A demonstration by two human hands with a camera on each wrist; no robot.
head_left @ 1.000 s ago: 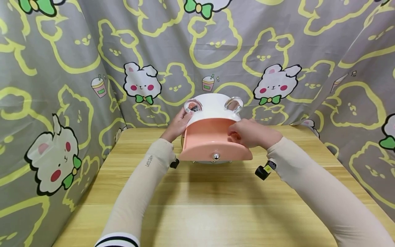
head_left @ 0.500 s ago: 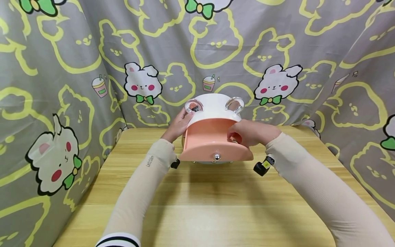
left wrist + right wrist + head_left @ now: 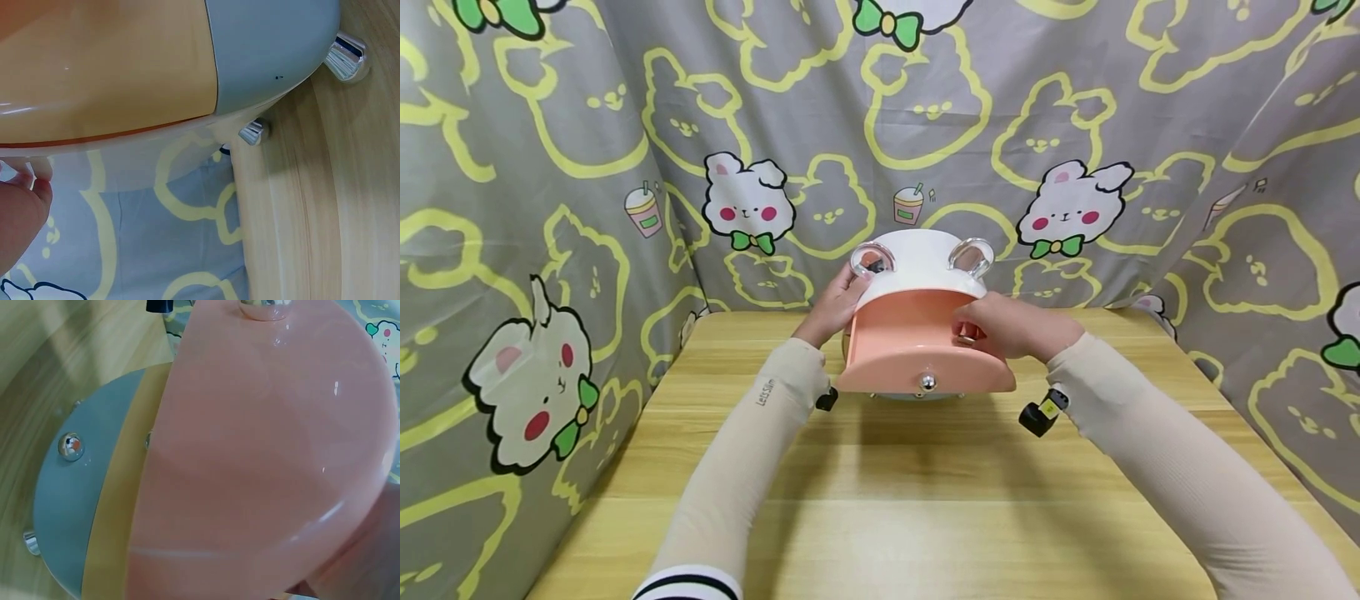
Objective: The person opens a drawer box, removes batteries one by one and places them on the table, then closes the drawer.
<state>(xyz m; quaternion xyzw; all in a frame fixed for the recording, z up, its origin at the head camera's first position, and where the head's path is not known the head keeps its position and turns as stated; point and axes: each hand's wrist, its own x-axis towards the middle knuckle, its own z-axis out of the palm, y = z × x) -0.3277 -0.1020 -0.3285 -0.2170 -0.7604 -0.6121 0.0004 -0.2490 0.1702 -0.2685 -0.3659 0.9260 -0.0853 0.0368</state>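
A rounded white storage box [image 3: 917, 258] with two clear, silver-rimmed ears stands near the back of the table. Its upper drawer [image 3: 925, 367], pink with a silver knob, is pulled out toward me. My left hand [image 3: 837, 307] holds the box's left side, thumb by the ear. In the left wrist view, bent fingers [image 3: 39, 175] touch the pale shell. Over the drawer's right side, my right hand [image 3: 1011, 321] has curled fingers reaching inside. They pinch a small shiny thing [image 3: 967, 338], mostly hidden. In the right wrist view, the drawer front hides most of this hand.
Below the pink drawer are a yellow drawer front [image 3: 119, 494] and a grey-blue one [image 3: 81, 487] with a silver knob [image 3: 71, 447]. Short silver feet [image 3: 347, 59] support the box on the wooden table [image 3: 917, 517]. A patterned curtain [image 3: 820, 108] encloses the back and sides.
The right hand's fingers have shifted slightly inside the drawer, and a small shiny thing now shows between them. The left hand and the box stay in place.
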